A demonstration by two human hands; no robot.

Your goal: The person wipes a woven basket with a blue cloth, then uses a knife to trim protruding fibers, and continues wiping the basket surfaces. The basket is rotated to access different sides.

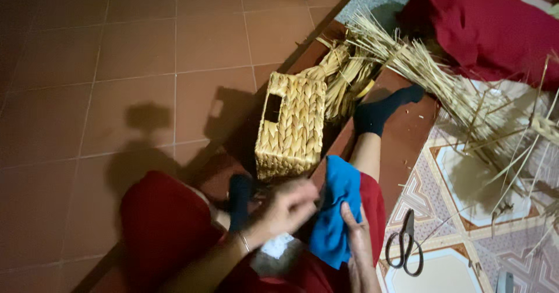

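Note:
A rectangular woven straw basket (294,124) with a handle hole lies on the floor between my legs, which wear black socks (375,113). My left hand (285,208), blurred and with curled fingers, is at the basket's near end; whether it holds anything cannot be made out. My right hand (356,240) lies along a blue cloth (336,211) draped over my red-clad right thigh, fingers gripping its edge. A small white patch (276,246) shows on my lap below the left hand.
Black-handled scissors (404,245) lie on the patterned tiles to the right. Bundles of loose dry straw (407,60) fan out beyond the basket. A red-clothed person or bundle (489,25) sits at top right. Brown floor tiles (116,66) stretch left.

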